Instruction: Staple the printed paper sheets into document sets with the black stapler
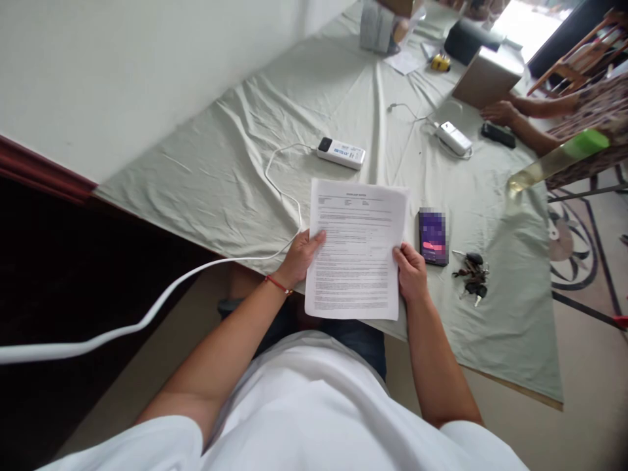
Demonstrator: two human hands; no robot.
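Your left hand (pixel 297 257) pinches the left margin of a white, rectangular paper document (pixel 356 261) covered in dark print, thumb on the face and fingers curled behind. Your right hand (pixel 411 269) clamps the opposite margin likewise. The document lies between both hands, over the near edge of a table draped in pale green, creased cloth (pixel 220 170); whether it touches the cloth cannot be told. Its long axis runs away from your body, leaning slightly right at the far end, where the heading stands; the print faces you upright.

Just right of your right hand lies a dark smartphone (pixel 434 237) with a lit purple screen, and beyond it a bunch of black-headed keys (pixel 473 278). Past the document's far edge rests a white, oblong device with a black end (pixel 341 152), joined to a white cable (pixel 284 190).

Farther right, a clear cylindrical bottle with a green cap (pixel 559 160) contains pale yellow liquid toward its base. At the far side sits a transparent plastic bag (pixel 377 29), its contents indistinct.
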